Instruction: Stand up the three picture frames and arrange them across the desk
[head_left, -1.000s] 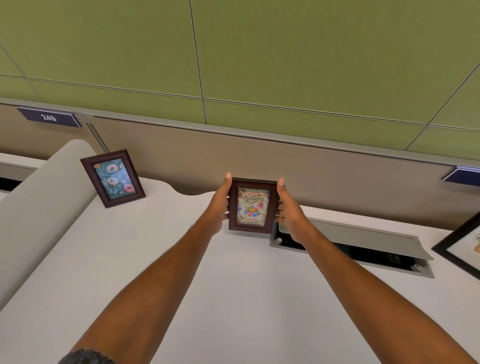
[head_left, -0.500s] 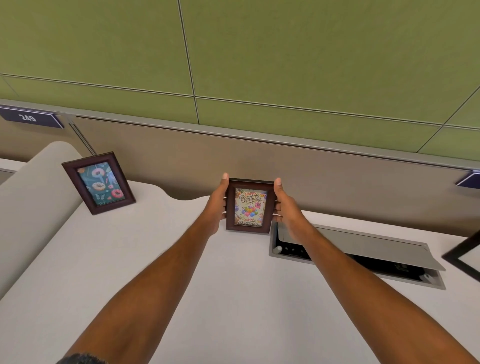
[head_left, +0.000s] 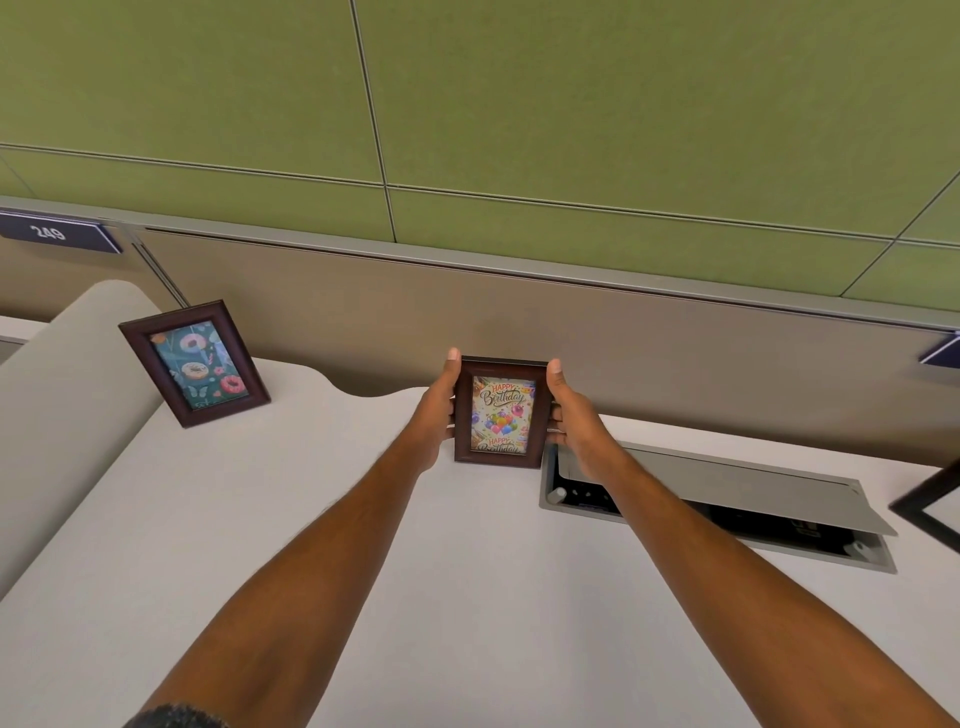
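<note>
A dark brown birthday frame (head_left: 501, 413) stands upright near the desk's back edge at the middle. My left hand (head_left: 435, 410) grips its left side and my right hand (head_left: 574, 421) grips its right side. A second brown frame with a doughnut picture (head_left: 195, 364) stands tilted back at the far left of the desk (head_left: 415, 597), apart from both hands. Only a corner of a black frame (head_left: 930, 506) shows at the right edge.
An open cable hatch with a raised grey lid (head_left: 727, 483) is sunk into the desk just right of the birthday frame. A beige partition (head_left: 675, 374) and green wall panels rise behind. A rounded grey divider (head_left: 57, 395) borders the desk's left side.
The view has drifted slightly, so the doughnut frame sits a little further right in the picture. Both hands still hold the birthday frame at the same spot.
</note>
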